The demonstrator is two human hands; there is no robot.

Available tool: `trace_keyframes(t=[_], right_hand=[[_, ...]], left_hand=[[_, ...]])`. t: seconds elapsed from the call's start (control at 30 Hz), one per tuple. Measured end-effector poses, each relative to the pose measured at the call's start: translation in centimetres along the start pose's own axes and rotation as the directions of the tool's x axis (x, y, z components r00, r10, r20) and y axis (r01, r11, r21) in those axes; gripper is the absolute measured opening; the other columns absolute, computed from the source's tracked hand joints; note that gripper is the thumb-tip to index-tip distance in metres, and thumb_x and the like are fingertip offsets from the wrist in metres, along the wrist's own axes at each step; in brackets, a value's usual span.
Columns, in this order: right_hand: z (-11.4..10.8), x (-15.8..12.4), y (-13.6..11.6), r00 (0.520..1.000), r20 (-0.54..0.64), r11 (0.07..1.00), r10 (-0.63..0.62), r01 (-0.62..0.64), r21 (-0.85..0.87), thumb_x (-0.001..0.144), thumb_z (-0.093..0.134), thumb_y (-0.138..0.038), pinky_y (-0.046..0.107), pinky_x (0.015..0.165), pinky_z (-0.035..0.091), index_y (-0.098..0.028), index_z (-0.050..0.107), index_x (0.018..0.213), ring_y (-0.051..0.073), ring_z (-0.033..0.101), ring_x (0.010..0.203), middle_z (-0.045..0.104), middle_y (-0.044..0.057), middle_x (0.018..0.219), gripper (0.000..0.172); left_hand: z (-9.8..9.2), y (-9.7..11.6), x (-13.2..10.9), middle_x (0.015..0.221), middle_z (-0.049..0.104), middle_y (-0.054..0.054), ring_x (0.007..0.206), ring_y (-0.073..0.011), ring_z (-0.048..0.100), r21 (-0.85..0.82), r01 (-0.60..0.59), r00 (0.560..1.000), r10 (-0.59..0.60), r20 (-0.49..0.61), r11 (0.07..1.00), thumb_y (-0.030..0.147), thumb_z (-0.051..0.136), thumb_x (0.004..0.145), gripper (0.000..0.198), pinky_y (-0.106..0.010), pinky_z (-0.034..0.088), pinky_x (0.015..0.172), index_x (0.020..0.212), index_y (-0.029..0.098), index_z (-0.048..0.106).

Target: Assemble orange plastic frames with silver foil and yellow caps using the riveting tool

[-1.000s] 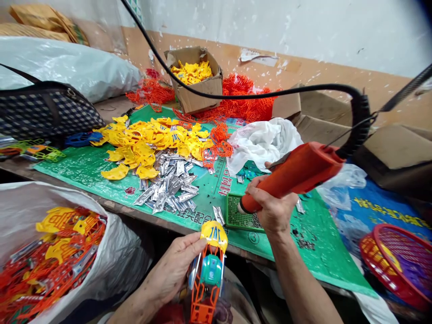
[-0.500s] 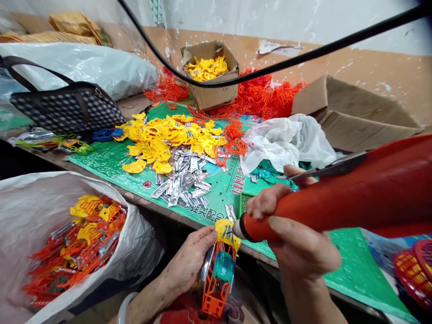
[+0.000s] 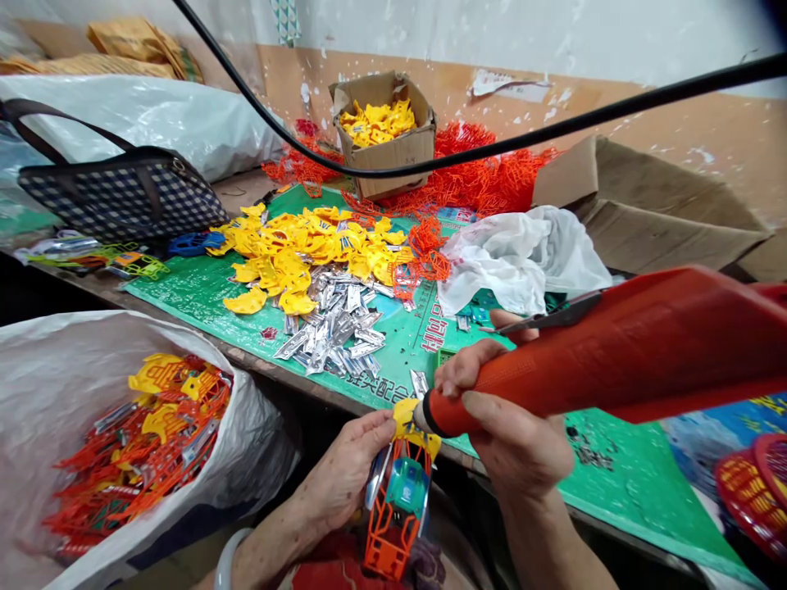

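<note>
My left hand (image 3: 353, 459) pinches the front of a toy car body (image 3: 399, 508) by the edge, with a yellow piece (image 3: 404, 412) at its far end, an orange lattice frame and a teal part in the middle. In my right hand (image 3: 516, 434) is a thick red electric screwdriver (image 3: 553, 381), the fingers wrapped round its barrel near the nose. A long metal lever (image 3: 569, 315) lies along its upper side. The screwdriver's pale tip meets the yellow piece; the exact contact point is hidden.
Yellow parts (image 3: 307, 246) and silver strips (image 3: 341, 324) lie heaped on the green table cover (image 3: 202, 303). Left of my arm stands a white sack (image 3: 258, 426) of orange and yellow pieces. A cardboard box (image 3: 393, 160) stands behind; a black cable (image 3: 381, 170) crosses overhead.
My right hand and the screwdriver have moved left, and the tip now covers more of the yellow piece. The toy car has barely shifted in my left hand. The black cable hangs differently.
</note>
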State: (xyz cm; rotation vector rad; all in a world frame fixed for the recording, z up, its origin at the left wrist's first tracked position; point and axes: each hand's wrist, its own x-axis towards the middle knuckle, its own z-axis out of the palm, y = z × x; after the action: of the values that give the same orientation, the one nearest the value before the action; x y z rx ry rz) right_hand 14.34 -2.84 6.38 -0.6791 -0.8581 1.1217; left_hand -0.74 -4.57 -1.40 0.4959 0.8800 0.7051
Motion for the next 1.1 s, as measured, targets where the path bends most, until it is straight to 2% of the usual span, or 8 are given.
trace_keyframes(t=[0.23,0.4,0.53,0.67,0.77,0.9,1.1], right_hand=[[-0.2,-0.2,0.1,0.999,0.047,1.0,0.005,-0.005,-0.014,0.067,0.068,-0.009,0.032,0.066,0.051,-0.03,0.056,0.108,0.012,0.057,0.063,0.062,-0.006,0.074,0.048],[-1.2,-0.7,1.0,0.999,0.051,0.989,-0.005,0.013,-0.148,0.069,0.071,-0.016,0.036,0.072,0.05,-0.029,0.057,0.105,0.014,0.057,0.065,0.059,-0.005,0.074,0.041],[-1.7,-1.1,1.7,0.998,0.07,0.977,-0.005,0.02,-0.214,0.066,0.073,-0.019,0.037,0.072,0.051,-0.028,0.054,0.106,0.017,0.059,0.067,0.058,-0.005,0.073,0.045],[-1.3,-1.4,1.6,0.998,0.062,0.966,-0.006,0.021,-0.256,0.066,0.072,-0.017,0.036,0.071,0.051,-0.027,0.052,0.11,0.017,0.06,0.067,0.059,-0.005,0.072,0.049],[-0.9,-1.5,1.3,0.999,0.047,0.966,-0.008,0.019,-0.258,0.067,0.071,-0.017,0.036,0.069,0.051,-0.028,0.051,0.112,0.017,0.06,0.066,0.06,-0.005,0.072,0.05],[-0.5,-1.2,0.1,1.0,0.023,0.978,-0.02,0.024,-0.206,0.067,0.071,-0.018,0.037,0.069,0.052,-0.028,0.055,0.109,0.016,0.059,0.064,0.06,-0.005,0.072,0.046],[-0.5,0.7,-2.3,0.985,-0.049,0.976,-0.167,0.159,-0.146,0.069,0.068,-0.009,0.033,0.065,0.052,-0.028,0.059,0.108,0.014,0.059,0.062,0.063,-0.006,0.071,0.044]], left_hand=[[-0.2,-0.5,0.1,0.072,0.068,-0.004,0.059,-0.0113,0.058,0.021,-0.014,1.0,0.015,-0.026,1.0,0.036,0.071,0.081,0.028,-0.021,0.047,0.056,0.096,0.013,0.073],[-0.3,-1.2,0.2,0.071,0.066,-0.002,0.057,-0.0109,0.055,0.042,-0.052,0.998,0.053,-0.028,0.998,0.041,0.073,0.078,0.031,-0.021,0.044,0.055,0.095,0.015,0.074],[0.1,-0.8,0.0,0.068,0.064,-0.001,0.056,-0.0106,0.05,0.088,-0.078,0.997,0.079,-0.012,0.993,0.049,0.074,0.076,0.037,-0.02,0.042,0.055,0.092,0.016,0.075],[0.6,-0.1,-0.4,0.063,0.06,0.001,0.051,-0.0096,0.044,0.156,-0.101,0.994,0.105,-0.012,0.983,0.056,0.073,0.072,0.043,-0.021,0.039,0.052,0.089,0.016,0.075],[0.7,0.2,-0.6,0.063,0.059,0.001,0.05,-0.0094,0.042,0.169,-0.123,0.992,0.125,-0.004,0.978,0.057,0.073,0.072,0.044,-0.021,0.039,0.052,0.088,0.016,0.076],[0.4,0.3,-0.7,0.065,0.061,0.001,0.054,-0.0098,0.048,0.151,-0.1,0.995,0.103,-0.016,0.984,0.053,0.073,0.075,0.041,-0.02,0.04,0.053,0.093,0.016,0.074],[-0.7,0.4,-0.4,0.062,0.064,0.0,0.051,-0.0095,0.055,0.014,-0.062,0.992,0.064,-0.113,0.998,0.04,0.081,0.069,0.031,-0.019,0.042,0.051,0.079,0.012,0.07]])
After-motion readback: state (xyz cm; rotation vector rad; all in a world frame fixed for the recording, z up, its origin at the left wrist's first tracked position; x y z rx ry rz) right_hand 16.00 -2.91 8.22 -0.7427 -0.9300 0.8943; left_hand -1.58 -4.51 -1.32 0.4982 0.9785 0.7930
